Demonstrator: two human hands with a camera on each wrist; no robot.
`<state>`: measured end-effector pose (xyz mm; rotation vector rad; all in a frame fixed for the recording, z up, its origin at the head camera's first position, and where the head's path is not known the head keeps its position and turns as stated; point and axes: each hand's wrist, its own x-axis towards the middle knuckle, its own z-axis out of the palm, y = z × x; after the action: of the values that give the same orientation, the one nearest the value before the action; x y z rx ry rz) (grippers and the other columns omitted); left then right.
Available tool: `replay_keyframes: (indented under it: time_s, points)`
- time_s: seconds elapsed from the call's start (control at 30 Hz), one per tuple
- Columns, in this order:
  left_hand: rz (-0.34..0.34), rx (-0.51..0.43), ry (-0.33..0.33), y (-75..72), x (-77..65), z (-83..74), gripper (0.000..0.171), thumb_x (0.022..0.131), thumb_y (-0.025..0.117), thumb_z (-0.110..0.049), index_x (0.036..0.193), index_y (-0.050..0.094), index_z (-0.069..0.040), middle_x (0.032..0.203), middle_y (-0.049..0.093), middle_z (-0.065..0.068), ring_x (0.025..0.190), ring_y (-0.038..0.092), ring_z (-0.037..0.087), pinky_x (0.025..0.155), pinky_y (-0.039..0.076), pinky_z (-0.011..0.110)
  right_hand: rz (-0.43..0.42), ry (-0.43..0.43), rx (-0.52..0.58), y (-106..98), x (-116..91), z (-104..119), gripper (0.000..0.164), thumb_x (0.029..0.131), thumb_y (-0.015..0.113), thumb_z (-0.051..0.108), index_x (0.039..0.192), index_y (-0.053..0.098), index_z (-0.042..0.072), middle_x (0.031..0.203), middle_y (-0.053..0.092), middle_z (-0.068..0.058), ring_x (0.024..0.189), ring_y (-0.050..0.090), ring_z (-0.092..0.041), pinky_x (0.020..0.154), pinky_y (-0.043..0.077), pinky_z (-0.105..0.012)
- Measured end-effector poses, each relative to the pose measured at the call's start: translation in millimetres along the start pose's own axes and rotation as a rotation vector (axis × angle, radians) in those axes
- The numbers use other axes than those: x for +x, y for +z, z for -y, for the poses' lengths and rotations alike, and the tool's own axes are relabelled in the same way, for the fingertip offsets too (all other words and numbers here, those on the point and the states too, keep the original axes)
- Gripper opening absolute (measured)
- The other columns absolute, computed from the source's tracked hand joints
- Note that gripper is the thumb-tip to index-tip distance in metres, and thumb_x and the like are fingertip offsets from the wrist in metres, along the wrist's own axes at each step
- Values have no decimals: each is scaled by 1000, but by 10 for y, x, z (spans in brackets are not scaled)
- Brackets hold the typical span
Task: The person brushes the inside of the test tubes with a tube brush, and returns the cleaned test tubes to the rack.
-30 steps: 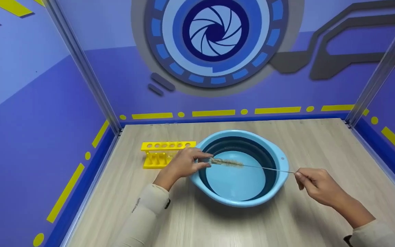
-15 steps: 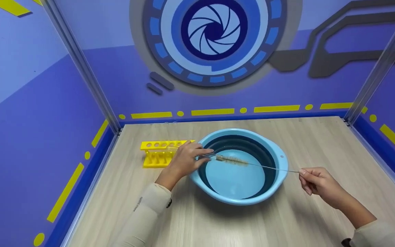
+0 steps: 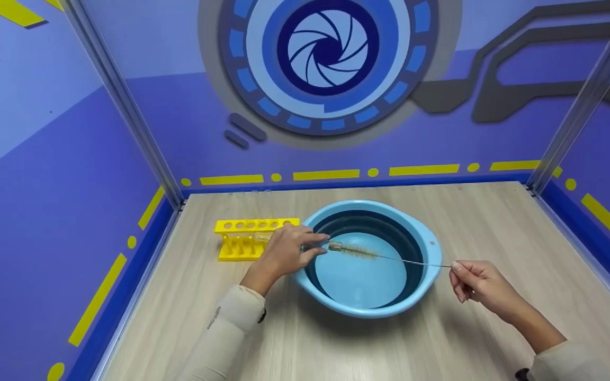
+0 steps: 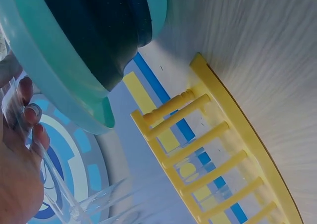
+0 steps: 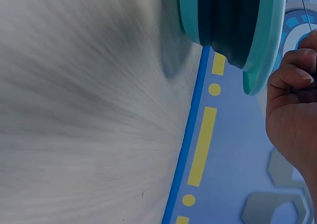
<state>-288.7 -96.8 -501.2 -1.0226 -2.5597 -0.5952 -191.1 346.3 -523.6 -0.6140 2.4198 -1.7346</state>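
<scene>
In the head view my left hand (image 3: pixel 289 250) holds a clear test tube (image 3: pixel 261 237) above the left rim of a blue basin (image 3: pixel 429 264). The tube's rounded end shows left of the hand, and its mouth points right over the basin. A test tube brush (image 3: pixel 358 251) with tan bristles lies in line with the tube, its tip right at the mouth. My right hand (image 3: pixel 487 286) pinches the far end of its thin wire handle, just past the basin's right rim. In the left wrist view the clear tube (image 4: pixel 62 187) runs down from the curled fingers.
A yellow test tube rack (image 3: pixel 257 225) stands left of the basin, partly behind the left hand. Clear tubes show near it in the left wrist view. The wooden tabletop (image 3: pixel 368 349) is bounded by blue printed panels (image 3: pixel 178 121) at the back and sides.
The brush slid right with the right hand half a second ago and has since come back a little left. The tube's rounded end now shows more beyond the left hand than a second ago.
</scene>
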Motion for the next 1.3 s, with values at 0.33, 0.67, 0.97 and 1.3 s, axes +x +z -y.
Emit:
replay_keyframes:
  time_s: [0.33,0.67,0.97,1.3]
  points:
    - [101,29,27,42,59,-193,34,102,74,-37,135,76,-30,88,71,-6,74,54,11,67,37,20,22,-56,-72,303,141,119,41,116,44,15,86,67,-3,65,66,-19,57,62,-25,53,54,-27]
    - [114,100,185,192,208,-482,35,103,70,-46,135,75,-33,78,67,-7,67,54,8,63,38,17,-26,-115,-313,649,242,290,33,113,54,17,85,71,13,65,65,0,58,59,-5,53,51,-24]
    - [101,113,194,254,250,-574,35,102,71,-47,134,76,-34,76,68,-7,64,54,7,62,39,17,-42,-219,-372,776,357,329,29,111,56,12,85,69,17,63,62,5,58,55,3,52,51,-24]
    - [83,105,196,256,237,-584,36,103,69,-48,135,75,-34,78,70,-5,65,55,7,64,41,17,-19,-244,-606,816,399,374,17,109,59,11,97,70,13,72,66,5,65,55,4,59,51,-20]
